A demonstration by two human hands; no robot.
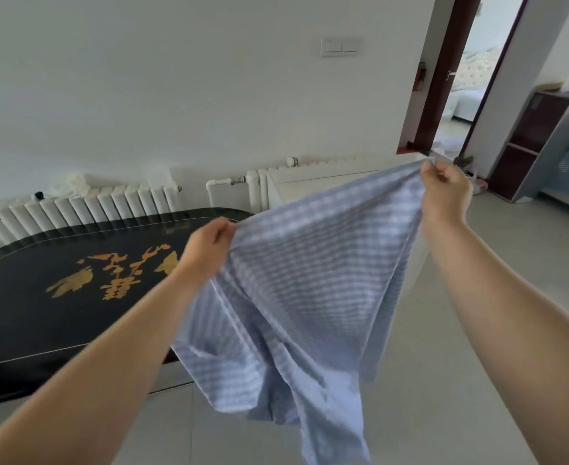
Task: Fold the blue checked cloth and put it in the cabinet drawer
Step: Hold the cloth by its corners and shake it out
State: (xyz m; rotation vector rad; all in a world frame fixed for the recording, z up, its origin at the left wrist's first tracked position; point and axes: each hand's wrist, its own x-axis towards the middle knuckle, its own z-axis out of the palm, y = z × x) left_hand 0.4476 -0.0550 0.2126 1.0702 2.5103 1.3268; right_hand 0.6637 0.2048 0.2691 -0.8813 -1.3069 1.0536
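With the left hand [209,245] pinching one top corner and the right hand [446,184] at two o'clock pinching the other, the blue checked cloth [296,290] hangs mid-air and wants pulling taut before bringing corners together evenly.

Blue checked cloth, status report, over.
Both hands, left and right, pinch top corners. Blue checked cloth hangs unfolded in the air. White cabinet behind it; no drawer visible.

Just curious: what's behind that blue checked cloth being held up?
Behind the blue checked cloth stands a white cabinet, its top showing; its front and any drawer are covered. Both hands, left and right, pinch the cloth.
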